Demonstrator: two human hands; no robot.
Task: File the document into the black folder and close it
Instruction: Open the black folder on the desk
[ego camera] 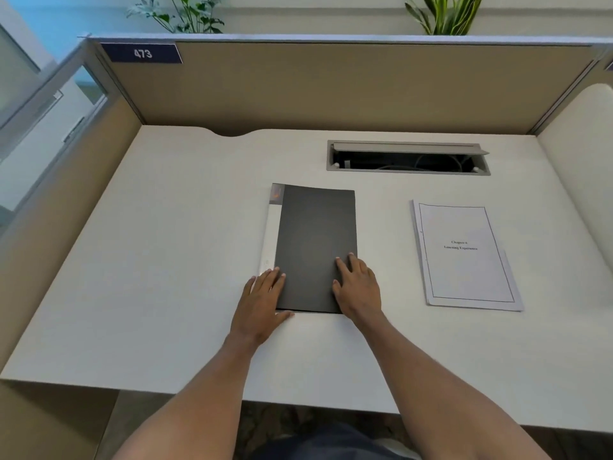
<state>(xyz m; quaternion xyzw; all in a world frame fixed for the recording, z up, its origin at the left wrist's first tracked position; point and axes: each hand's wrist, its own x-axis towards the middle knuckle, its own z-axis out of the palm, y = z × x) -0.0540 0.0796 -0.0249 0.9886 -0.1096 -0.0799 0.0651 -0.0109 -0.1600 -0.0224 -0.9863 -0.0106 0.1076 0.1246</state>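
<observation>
The black folder [315,237] lies closed and flat in the middle of the white desk [166,260], with a white spine strip along its left side. My left hand [263,300] rests flat at its near left corner, fingers spread, thumb along the near edge. My right hand [358,287] lies flat on the cover's near right corner, fingers apart. The document [464,255], a stapled white stack with a printed title page, lies flat on the desk to the right of the folder, apart from both hands.
An open cable tray [408,157] is set into the desk behind the folder. Tan partition walls [331,88] enclose the desk at the back and left, with a "473" label [142,53]. A rounded white panel [583,180] stands at the right.
</observation>
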